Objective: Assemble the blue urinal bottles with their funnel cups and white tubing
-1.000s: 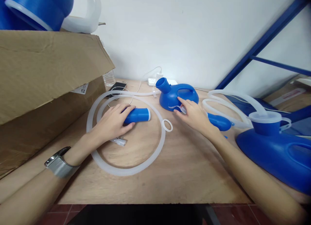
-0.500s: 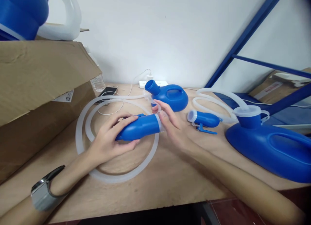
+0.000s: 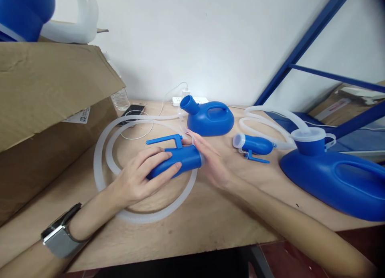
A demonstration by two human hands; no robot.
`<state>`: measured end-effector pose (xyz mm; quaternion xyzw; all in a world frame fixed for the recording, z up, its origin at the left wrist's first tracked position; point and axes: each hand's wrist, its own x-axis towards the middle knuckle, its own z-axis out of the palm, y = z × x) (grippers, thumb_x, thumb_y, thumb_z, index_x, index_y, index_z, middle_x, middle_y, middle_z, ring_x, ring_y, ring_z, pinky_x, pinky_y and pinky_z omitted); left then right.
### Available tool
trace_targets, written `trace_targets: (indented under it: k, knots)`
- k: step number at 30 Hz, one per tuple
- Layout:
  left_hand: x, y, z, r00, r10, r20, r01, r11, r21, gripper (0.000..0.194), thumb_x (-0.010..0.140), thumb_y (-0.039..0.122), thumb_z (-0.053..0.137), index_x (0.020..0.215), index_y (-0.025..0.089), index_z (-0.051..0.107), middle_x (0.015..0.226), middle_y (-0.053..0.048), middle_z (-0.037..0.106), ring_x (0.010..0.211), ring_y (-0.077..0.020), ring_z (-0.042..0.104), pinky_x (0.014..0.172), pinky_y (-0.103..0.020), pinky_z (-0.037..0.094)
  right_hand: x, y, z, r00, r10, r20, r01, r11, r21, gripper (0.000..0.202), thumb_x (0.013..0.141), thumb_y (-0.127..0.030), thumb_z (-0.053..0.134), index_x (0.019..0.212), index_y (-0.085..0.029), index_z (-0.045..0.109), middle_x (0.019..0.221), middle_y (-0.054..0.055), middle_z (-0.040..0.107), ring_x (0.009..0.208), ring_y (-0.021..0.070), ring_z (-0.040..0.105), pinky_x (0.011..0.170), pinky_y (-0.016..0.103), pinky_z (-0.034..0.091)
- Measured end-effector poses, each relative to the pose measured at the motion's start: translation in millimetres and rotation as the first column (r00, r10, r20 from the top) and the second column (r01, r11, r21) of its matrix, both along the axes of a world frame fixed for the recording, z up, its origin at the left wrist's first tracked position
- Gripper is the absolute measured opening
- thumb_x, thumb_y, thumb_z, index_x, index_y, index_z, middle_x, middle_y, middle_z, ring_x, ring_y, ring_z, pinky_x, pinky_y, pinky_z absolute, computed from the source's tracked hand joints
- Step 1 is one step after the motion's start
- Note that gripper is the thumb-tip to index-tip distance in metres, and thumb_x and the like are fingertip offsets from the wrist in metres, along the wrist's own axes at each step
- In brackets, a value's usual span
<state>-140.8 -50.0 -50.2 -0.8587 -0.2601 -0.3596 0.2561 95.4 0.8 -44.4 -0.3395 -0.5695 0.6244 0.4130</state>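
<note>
My left hand (image 3: 141, 172) is wrapped over a blue cylindrical container (image 3: 183, 158), whose L-shaped blue handle (image 3: 165, 139) points up and left. At the container's right end, my right hand (image 3: 210, 158) rests against the clear cap (image 3: 202, 160), its fingers partly hidden behind the container. Beneath and around them a translucent hose (image 3: 100, 150) lies coiled on the wooden table (image 3: 180, 246). Behind my hands stands a blue jug (image 3: 210, 119) with an uncapped spout.
To the right lie a smaller-looking blue container (image 3: 257, 145) and a large blue jug (image 3: 331, 182) with a hose in its lid. A cardboard box (image 3: 60, 97) stands left. At the back are a phone (image 3: 132, 114) and a power strip (image 3: 200, 100); a blue metal frame (image 3: 288, 65) rises at right.
The held container has rolled so its handle now shows on the far side. My left fingers lie more over its top, and my right fingers have dropped lower behind the cap end.
</note>
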Motion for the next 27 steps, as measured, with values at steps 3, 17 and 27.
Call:
trace_targets:
  k: [3,17,27]
  knots:
    - [2,-1,-1.3,0.998,-0.042,-0.041,0.044,0.997,0.059,0.042,0.092,0.004,0.075,0.128,0.024,0.072,0.123,-0.006,0.070,0.117,-0.0251,0.069,0.101,-0.043,0.069,3,-3,-3.6,0.999,-0.022,-0.031,0.021,0.999,-0.034,0.055,0.099,-0.059,0.060,0.145,-0.029,0.064,0.142,0.006,0.072,0.145,0.0297,0.058,0.123,0.052,0.050]
    - [21,-16,-8.5,0.988,-0.145,0.050,0.145,0.989,0.003,0.031,0.084,0.003,0.082,0.105,0.023,0.073,0.127,-0.005,0.069,0.133,-0.0362,0.066,0.093,-0.052,0.073,2,-50,-6.3,0.996,-0.083,-0.045,0.090,0.977,0.194,0.082,0.089,-0.058,0.082,0.158,-0.039,0.042,0.141,0.007,0.063,0.135,0.0289,0.063,0.119,0.055,0.054]
    - [20,-6,-3.0,0.987,-0.156,-0.022,0.157,0.984,0.080,0.032,0.083,0.003,0.083,0.108,0.020,0.075,0.121,-0.007,0.072,0.125,-0.0330,0.071,0.094,-0.049,0.071,10,-29,-11.8,0.999,0.041,0.027,-0.048,0.938,0.344,0.076,0.095,-0.057,0.076,0.160,-0.033,0.045,0.142,0.008,0.064,0.129,0.0264,0.066,0.117,0.050,0.055]
